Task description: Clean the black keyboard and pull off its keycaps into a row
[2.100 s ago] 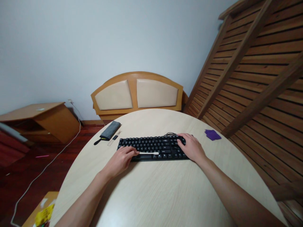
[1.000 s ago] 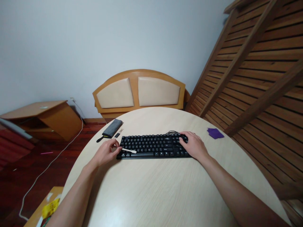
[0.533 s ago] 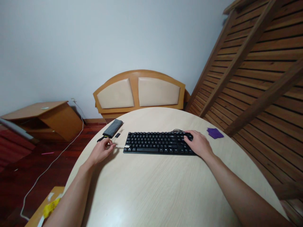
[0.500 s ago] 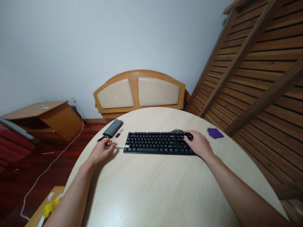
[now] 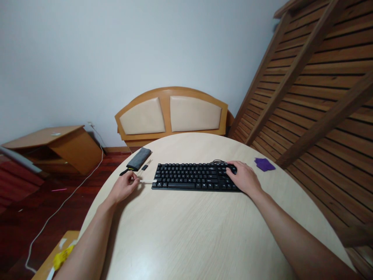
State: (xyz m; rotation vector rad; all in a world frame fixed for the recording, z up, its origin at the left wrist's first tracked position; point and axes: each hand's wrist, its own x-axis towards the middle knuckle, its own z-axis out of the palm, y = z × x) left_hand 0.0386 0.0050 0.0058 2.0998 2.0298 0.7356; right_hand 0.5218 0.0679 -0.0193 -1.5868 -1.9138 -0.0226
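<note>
Keyboard at frame centre on round bench. Right hand rests flat, fingers spread, on its right end. Left hand, just left of keyboard, pinches thin white stick whose tip touches keyboard's left edge. Grey pouch lies above left hand

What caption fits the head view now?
Left hand holds a thin white tool beside a black keyboard; right hand rests on its right end.

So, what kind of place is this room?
Probably a room in a home, partly used for storage: a padded headboard and a slatted bed frame lean on the walls, and a keyboard lies on a round table.
</note>
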